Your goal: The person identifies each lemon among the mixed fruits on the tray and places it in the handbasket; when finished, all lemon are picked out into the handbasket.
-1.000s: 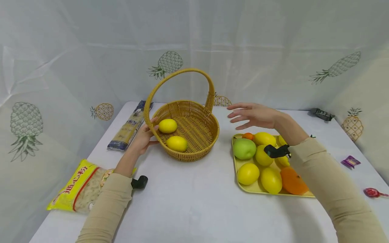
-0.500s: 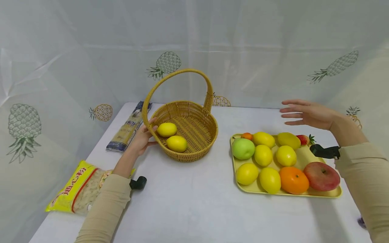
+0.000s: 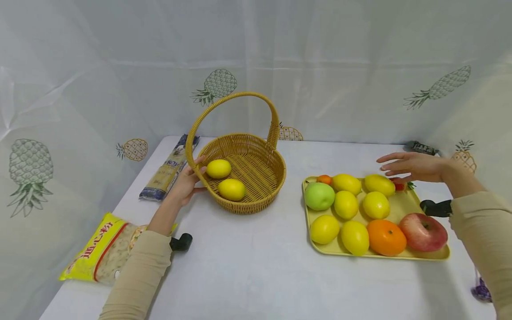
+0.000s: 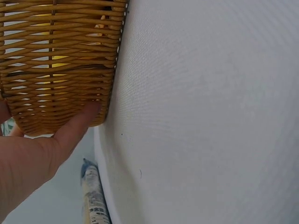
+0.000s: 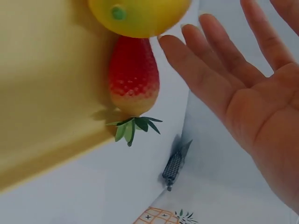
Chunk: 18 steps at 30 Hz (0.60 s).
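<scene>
The left hand (image 3: 186, 184) holds the near-left side of the wicker basket (image 3: 248, 207), fingers over its rim. In the left wrist view the thumb (image 4: 77, 128) presses on the woven wall from outside. Two lemons (image 3: 218, 169) lie in the basket's left part under its tall handle. The right hand (image 3: 418, 166) hovers with spread fingers over the back right of the yellow tray (image 3: 405, 206), holding nothing. Its fingertips come close to a strawberry (image 5: 134, 74) and a yellow fruit (image 5: 140, 16). The tray also holds a green apple (image 3: 319, 196), an orange (image 3: 386, 238), a red apple (image 3: 424, 232) and several lemons.
A blue-and-yellow packet (image 3: 168, 171) lies left of the basket, and a yellow food bag (image 3: 108, 249) nearer the left arm. At the back right is a dark wrapped packet (image 3: 422, 147). A purple wrapper (image 3: 481, 291) lies by the right sleeve.
The right hand has moved right, from beside the basket to the tray's back right corner, then lowered toward the strawberry. The left hand has kept its hold on the basket.
</scene>
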Available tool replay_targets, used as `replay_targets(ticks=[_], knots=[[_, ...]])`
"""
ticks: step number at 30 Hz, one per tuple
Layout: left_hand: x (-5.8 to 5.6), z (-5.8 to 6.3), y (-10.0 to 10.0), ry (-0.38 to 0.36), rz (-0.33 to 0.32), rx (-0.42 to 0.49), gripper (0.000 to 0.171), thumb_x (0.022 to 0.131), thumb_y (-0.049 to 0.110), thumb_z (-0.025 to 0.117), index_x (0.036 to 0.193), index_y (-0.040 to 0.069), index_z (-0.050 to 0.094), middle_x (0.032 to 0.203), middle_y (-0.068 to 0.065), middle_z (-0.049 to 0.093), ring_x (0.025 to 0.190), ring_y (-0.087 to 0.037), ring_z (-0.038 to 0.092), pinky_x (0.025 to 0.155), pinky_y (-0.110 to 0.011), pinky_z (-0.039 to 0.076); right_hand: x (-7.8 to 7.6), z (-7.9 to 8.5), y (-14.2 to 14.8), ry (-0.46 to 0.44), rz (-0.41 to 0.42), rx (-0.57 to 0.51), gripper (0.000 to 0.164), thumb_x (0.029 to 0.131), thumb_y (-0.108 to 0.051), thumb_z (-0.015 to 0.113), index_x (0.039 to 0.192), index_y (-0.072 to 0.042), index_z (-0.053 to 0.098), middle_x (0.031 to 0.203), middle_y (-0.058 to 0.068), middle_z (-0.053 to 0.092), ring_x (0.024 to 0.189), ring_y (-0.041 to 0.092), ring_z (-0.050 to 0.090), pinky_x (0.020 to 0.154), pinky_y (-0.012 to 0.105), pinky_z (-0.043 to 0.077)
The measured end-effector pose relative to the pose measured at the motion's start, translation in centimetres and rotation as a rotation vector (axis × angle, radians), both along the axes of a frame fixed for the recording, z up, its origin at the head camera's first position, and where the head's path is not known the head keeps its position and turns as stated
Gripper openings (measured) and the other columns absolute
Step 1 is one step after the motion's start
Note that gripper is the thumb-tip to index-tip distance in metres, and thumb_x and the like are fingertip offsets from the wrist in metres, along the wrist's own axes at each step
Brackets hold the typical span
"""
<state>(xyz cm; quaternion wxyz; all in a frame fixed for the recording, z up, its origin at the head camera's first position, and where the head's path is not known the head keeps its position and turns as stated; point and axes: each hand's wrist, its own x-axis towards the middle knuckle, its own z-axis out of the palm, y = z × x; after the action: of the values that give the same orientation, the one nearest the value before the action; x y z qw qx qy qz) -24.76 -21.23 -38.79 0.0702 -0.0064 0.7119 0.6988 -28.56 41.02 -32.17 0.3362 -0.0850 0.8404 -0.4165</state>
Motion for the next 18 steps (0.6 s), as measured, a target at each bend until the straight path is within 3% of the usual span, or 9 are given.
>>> replay_targets(ticks=[2, 7, 18], knots=[[0.0, 0.0, 0.0, -0.001, -0.002, 0.001, 0.055, 0.105, 0.019, 0.042, 0.156, 0.018, 0.021, 0.158, -0.014, 0.019, 0.138, -0.038, 0.029, 0.099, -0.061, 0.040, 0.0, -0.2, -0.3, -0.022, 0.022, 0.036, 0.056, 0.102, -0.025, 0.050, 0.148, -0.002, 0.027, 0.146, 0.030, 0.030, 0.120, 0.034, 0.049, 0.098, 0.052, 0.045], [0.0, 0.1, 0.1, 0.000, -0.005, 0.000, 0.055, 0.105, 0.018, 0.042, 0.156, 0.018, 0.020, 0.158, -0.014, 0.017, 0.138, -0.038, 0.029, 0.099, -0.061, 0.040, 0.0, -0.8, -1.1, -0.073, 0.065, 0.091, 0.060, 0.100, -0.026, 0.054, 0.148, 0.000, 0.028, 0.148, 0.032, 0.026, 0.119, 0.031, 0.048, 0.098, 0.047, 0.046], [0.2, 0.1, 0.1, 0.012, -0.008, 0.004, 0.055, 0.106, 0.017, 0.041, 0.156, 0.017, 0.021, 0.158, -0.015, 0.019, 0.137, -0.038, 0.029, 0.099, -0.062, 0.039, 0.1, -1.1, -2.9, -0.043, 0.089, 0.187, 0.071, 0.093, -0.029, 0.067, 0.147, -0.001, 0.031, 0.143, 0.041, 0.023, 0.102, 0.027, 0.055, 0.087, 0.039, 0.052]])
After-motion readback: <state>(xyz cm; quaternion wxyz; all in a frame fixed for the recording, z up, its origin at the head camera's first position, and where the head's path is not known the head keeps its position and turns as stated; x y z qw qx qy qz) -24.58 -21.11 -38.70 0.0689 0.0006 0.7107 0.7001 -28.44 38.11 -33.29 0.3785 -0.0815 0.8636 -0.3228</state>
